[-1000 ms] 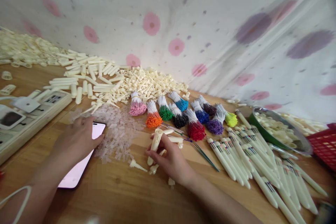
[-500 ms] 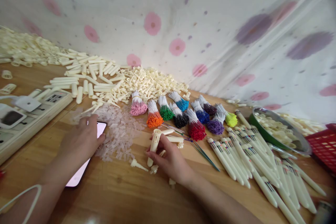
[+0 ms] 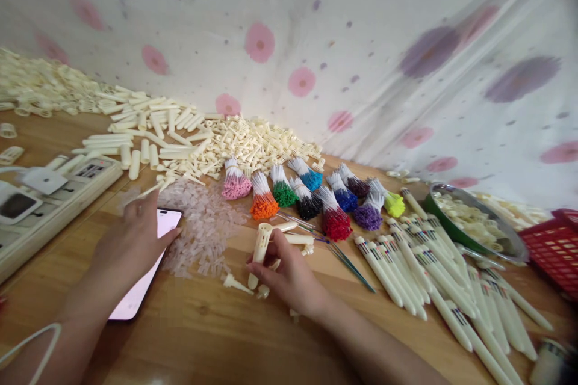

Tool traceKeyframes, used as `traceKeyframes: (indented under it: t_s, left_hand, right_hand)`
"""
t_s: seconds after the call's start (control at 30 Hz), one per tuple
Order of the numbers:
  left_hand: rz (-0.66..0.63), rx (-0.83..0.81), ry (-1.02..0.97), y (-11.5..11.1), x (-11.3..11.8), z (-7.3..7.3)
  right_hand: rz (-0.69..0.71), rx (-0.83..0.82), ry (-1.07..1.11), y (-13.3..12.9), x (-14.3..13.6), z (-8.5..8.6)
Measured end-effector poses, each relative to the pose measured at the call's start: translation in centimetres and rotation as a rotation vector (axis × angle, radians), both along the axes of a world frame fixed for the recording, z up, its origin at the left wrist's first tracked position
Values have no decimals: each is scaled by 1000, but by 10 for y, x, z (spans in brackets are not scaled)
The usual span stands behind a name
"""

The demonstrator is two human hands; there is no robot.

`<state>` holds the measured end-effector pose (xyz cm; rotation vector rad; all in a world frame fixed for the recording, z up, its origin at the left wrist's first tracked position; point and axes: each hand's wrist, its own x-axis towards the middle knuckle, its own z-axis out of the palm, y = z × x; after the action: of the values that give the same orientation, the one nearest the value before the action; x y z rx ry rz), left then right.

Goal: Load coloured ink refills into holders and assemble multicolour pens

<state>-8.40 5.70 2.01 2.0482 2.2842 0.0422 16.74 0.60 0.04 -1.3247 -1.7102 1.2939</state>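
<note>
While the right hand pinches one cream tube between thumb and fingers, the tube stands close to upright just above the wooden table, its slotted, open end up and its long axis leaning slightly to the right at the top; whether its lower end touches the wood I cannot tell. One cream pointed piece lies just left of it, tip toward the right hand. The left hand is spread, thumb wide of the fingers, over one phone, whose long axis runs away and to the right; contact is unclear. Beyond the hands stand ten bundles of refills, each a different colour, and one pair of tweezers lies near the red one. Clear plastic bits, too many to count, fill the space between phone and bundles. Pens overlap on the right, beside one green bowl and one red basket. One power strip borders the left side; the curtain closes off the back. Bare wood runs between the forearms toward the person.
</note>
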Motion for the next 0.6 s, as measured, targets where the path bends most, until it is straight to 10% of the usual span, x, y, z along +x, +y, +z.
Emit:
traceKeyframes:
  t_s: [0.4, 0.6]
  left_hand:
    - [-241, 212, 4, -12, 27, 11]
    - [-302, 152, -637, -25, 56, 3]
  right_hand:
    - [6, 108, -40, 3, -12, 1]
    - [-11, 215, -125, 4, -18, 5]
